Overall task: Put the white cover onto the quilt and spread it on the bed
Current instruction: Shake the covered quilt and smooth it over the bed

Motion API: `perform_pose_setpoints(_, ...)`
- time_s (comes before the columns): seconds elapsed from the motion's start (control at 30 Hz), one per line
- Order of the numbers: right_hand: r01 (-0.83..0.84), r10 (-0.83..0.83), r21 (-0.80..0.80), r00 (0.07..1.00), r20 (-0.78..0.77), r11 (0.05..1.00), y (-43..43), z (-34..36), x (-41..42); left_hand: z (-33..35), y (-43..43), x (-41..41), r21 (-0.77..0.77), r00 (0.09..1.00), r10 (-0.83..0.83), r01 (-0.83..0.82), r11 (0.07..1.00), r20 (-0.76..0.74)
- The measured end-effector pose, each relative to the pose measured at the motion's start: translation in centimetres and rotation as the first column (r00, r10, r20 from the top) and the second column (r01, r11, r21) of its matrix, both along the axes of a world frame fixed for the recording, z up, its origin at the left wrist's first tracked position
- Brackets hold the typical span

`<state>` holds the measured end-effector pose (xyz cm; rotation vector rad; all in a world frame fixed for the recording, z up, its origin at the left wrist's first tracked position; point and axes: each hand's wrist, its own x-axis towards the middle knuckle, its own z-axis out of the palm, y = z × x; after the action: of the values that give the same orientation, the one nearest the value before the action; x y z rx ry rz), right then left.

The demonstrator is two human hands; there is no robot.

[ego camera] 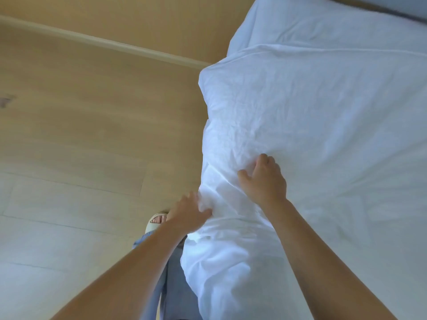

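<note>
Pale wooden floor fills the left of the frame and the bed the right. The white cover lies wrinkled across it, apparently with the quilt already inside. At lower centre the left hand pinches the hanging edge, and the right hand curls its fingers into a fold. Straightening and smoothing are left.

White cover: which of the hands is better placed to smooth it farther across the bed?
Right, probably. The right hand holds the white cover on top, over the bed; the left hand grips its edge beside the floor.
</note>
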<state>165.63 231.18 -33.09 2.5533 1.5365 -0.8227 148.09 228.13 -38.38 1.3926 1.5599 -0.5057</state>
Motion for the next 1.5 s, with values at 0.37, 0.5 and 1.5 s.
perform_pose_setpoints(0.37, 0.052, -0.045, 0.121, 0.997, -0.066, 0.991, 8.3, 0.2, 0.6, 1.0, 19.2, 6.3, -0.403, 0.540, 0.756, -0.640, 0.654, 0.370)
perform_pose_setpoints(0.5, 0.053, -0.044, 0.083, 0.993, -0.108, 0.995, 11.2, -0.4, 2.0, 1.1, 22.5, 9.0, -0.338, 0.492, 0.786, -0.716, 0.610, 0.375)
perform_pose_setpoints(1.5, -0.213, 0.196, 0.421, 0.977, 0.082, 0.882, 19.2, -2.8, 4.3, 0.2, 30.3, 7.9, 0.488, 0.966, -0.009, -0.122, 0.864, 0.257)
